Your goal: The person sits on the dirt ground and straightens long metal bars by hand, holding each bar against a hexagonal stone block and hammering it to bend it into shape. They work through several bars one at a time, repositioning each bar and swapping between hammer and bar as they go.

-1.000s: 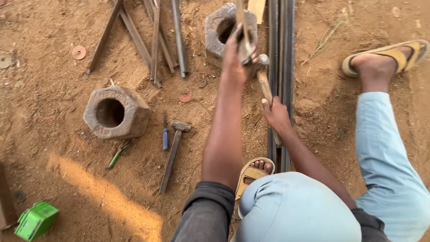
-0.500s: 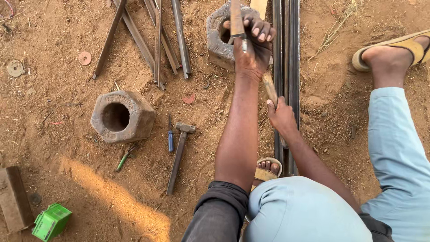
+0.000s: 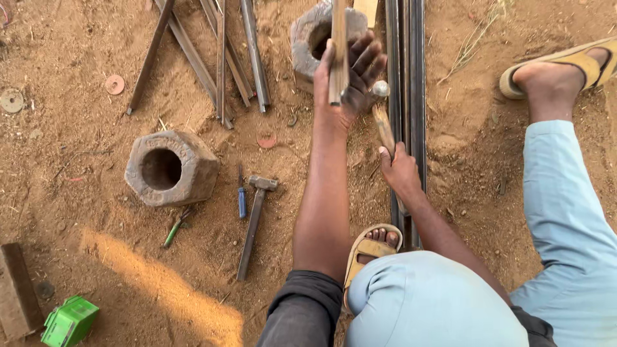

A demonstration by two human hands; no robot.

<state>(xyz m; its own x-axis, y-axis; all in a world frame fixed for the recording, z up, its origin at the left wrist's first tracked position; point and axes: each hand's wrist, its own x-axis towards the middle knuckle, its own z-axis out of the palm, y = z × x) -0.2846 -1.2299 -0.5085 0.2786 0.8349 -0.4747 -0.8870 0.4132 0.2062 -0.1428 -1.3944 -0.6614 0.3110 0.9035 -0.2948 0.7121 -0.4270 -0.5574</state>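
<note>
The left hand (image 3: pixel 350 80) has its grip closed around a flat metal strip (image 3: pixel 339 51), fingers wrapped over it, holding it upright above the sandy ground (image 3: pixel 77 71). The strip runs from the grip toward the top edge of the view, crossing in front of a hexagonal concrete block (image 3: pixel 308 32) with a round hole, which lies just behind the grip.

The right hand (image 3: pixel 400 172) has its grip pressed tight around a wooden hammer handle (image 3: pixel 384 128). The handle slants up from this grip toward the left hand, and the hammer head (image 3: pixel 380 88) sits right beside the left hand's fingers; whether it touches them cannot be told. Just right of both grips, a bundle of long dark bars (image 3: pixel 406 58) lies on the ground.

Left of the left forearm lie a second hammer (image 3: pixel 254 222), a small blue tool (image 3: pixel 241 200) and another hexagonal block (image 3: pixel 170 168). Farther left and up from the grips, loose metal strips (image 3: pixel 222 58) lie spread out. A green box (image 3: pixel 69 321) sits at the lower left corner. A sandalled foot (image 3: pixel 373 247) rests below the right grip.
</note>
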